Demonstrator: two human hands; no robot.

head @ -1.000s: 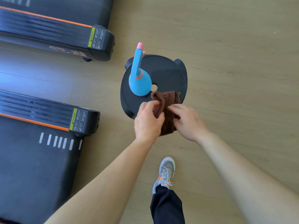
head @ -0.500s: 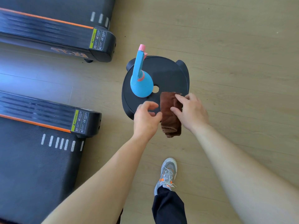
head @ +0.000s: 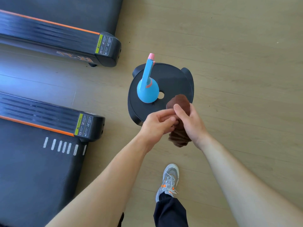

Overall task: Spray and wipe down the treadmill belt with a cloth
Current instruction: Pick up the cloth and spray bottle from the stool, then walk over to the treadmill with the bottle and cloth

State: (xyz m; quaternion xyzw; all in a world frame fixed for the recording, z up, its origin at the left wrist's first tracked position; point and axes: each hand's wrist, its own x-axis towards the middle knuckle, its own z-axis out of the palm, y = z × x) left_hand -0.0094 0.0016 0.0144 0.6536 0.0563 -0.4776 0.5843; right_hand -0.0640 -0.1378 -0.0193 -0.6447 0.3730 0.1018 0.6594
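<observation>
at far left the treadmill belt [head: 32, 177] lies flat and dark, its long axis running off to the left, well apart from both hands; a second treadmill [head: 57, 38] sits beyond it. right of its end cap, on a round black stool [head: 173, 79], the blue spray bottle [head: 147, 90] stands upright, nearer the left hand [head: 155, 126], whose curled fingers [head: 164, 114] pinch the brown cloth [head: 179, 140]. the right hand [head: 191, 123] wraps the cloth's bunched middle, its length hanging toward the wooden floor [head: 237, 63]. i judge the left hand better placed to take the bottle
</observation>
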